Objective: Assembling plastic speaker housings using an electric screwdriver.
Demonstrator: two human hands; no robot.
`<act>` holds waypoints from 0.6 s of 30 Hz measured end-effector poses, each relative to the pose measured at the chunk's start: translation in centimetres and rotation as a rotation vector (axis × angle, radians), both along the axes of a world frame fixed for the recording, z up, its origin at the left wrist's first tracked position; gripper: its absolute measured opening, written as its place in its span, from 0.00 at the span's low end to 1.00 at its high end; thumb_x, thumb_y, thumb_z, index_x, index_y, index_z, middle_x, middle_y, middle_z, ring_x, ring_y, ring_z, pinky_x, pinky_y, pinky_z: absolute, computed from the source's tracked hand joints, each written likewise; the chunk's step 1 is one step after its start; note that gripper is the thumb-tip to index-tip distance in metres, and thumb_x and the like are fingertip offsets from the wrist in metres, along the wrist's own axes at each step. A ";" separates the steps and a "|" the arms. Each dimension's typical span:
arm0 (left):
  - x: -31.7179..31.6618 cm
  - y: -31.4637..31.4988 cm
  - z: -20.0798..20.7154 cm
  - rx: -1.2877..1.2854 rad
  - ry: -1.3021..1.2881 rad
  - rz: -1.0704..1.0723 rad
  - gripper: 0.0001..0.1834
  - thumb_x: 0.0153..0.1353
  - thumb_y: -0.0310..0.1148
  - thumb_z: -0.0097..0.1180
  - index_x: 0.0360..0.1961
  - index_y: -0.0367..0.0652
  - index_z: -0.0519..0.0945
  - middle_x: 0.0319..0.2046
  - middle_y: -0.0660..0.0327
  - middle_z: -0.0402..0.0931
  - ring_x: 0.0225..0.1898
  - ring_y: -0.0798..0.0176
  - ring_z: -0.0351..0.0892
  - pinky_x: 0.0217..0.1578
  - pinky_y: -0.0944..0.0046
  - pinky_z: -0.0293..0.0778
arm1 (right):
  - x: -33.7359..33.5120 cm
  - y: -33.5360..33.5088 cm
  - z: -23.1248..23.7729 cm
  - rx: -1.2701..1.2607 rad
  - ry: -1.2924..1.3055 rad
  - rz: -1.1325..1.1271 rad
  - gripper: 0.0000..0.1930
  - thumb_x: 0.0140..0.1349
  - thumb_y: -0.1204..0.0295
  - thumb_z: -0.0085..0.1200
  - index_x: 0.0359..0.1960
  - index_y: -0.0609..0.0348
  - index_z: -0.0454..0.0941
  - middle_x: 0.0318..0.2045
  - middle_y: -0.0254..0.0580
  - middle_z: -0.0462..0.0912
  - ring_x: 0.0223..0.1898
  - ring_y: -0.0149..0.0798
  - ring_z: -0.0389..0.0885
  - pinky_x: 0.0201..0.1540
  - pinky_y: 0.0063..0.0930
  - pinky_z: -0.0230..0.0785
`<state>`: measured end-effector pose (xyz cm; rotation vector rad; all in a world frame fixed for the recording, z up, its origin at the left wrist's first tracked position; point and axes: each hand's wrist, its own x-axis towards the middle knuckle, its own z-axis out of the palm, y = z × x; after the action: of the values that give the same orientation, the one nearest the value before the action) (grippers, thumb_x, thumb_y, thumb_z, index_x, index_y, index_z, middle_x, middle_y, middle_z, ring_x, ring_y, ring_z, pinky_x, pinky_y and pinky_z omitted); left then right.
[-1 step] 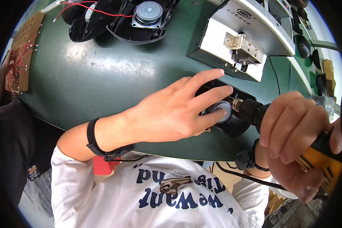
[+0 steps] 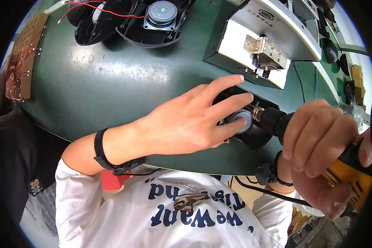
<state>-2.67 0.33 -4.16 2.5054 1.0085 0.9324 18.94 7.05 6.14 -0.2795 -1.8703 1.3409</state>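
A black speaker housing (image 2: 258, 136) lies on the green table, partly hidden under my left hand (image 2: 190, 118). That hand reaches over it with fingers apart, one fingertip resting on the round grey speaker (image 2: 244, 126) and another near the bit. The thumb is mostly hidden beneath. My right hand (image 2: 318, 136) is wrapped round a yellow-and-black electric screwdriver (image 2: 351, 177). Its black nose and brass-coloured tip point left, at the housing beside the speaker. Whether the bit sits in a screw cannot be made out.
Just beyond the housing stands a white metal screw feeder (image 2: 231, 49) with a metal bracket. More black housings (image 2: 91, 33) lie at the far left, one bearing a speaker (image 2: 162, 14) with red wires. A brown partitioned box (image 2: 35, 62) with red leads sits at the left edge.
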 end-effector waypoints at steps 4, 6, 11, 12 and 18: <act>0.1 0.0 0.0 -0.022 -0.027 0.003 0.27 0.42 0.38 0.77 0.48 0.46 0.87 0.64 0.53 0.73 0.68 0.35 0.68 0.54 0.50 0.83 | -0.2 0.2 -0.5 0.023 0.036 0.006 0.26 0.67 0.53 0.64 0.59 0.43 0.66 0.25 0.26 0.77 0.20 0.23 0.76 0.23 0.18 0.72; 0.0 0.0 -0.1 -0.026 -0.026 0.004 0.27 0.43 0.38 0.77 0.48 0.46 0.87 0.64 0.53 0.73 0.68 0.34 0.68 0.54 0.51 0.83 | -0.2 0.2 -0.3 0.022 0.008 0.013 0.25 0.67 0.54 0.64 0.59 0.43 0.66 0.24 0.26 0.77 0.20 0.24 0.76 0.23 0.18 0.72; 0.1 0.0 0.0 -0.037 -0.028 -0.001 0.25 0.44 0.38 0.76 0.46 0.45 0.86 0.63 0.52 0.72 0.68 0.34 0.67 0.54 0.50 0.83 | -0.5 0.2 0.1 0.026 -0.064 0.028 0.23 0.67 0.56 0.63 0.56 0.44 0.65 0.23 0.27 0.77 0.19 0.25 0.75 0.23 0.21 0.72; 0.1 0.0 0.0 -0.038 -0.029 0.000 0.25 0.44 0.38 0.76 0.46 0.45 0.86 0.63 0.52 0.72 0.68 0.34 0.67 0.54 0.50 0.83 | -0.8 0.0 0.0 0.015 -0.035 0.000 0.23 0.67 0.56 0.63 0.55 0.44 0.64 0.23 0.28 0.77 0.19 0.26 0.75 0.23 0.21 0.71; 0.2 0.0 0.0 -0.032 -0.032 0.002 0.25 0.44 0.38 0.76 0.45 0.44 0.86 0.63 0.51 0.72 0.67 0.34 0.68 0.54 0.50 0.82 | -0.7 0.2 -0.1 0.015 -0.021 0.007 0.24 0.67 0.57 0.63 0.56 0.44 0.63 0.23 0.29 0.77 0.19 0.26 0.75 0.23 0.22 0.71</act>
<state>-2.50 0.34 -4.15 2.4562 1.0087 0.9463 18.26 7.26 6.01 -0.2810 -1.8995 1.3330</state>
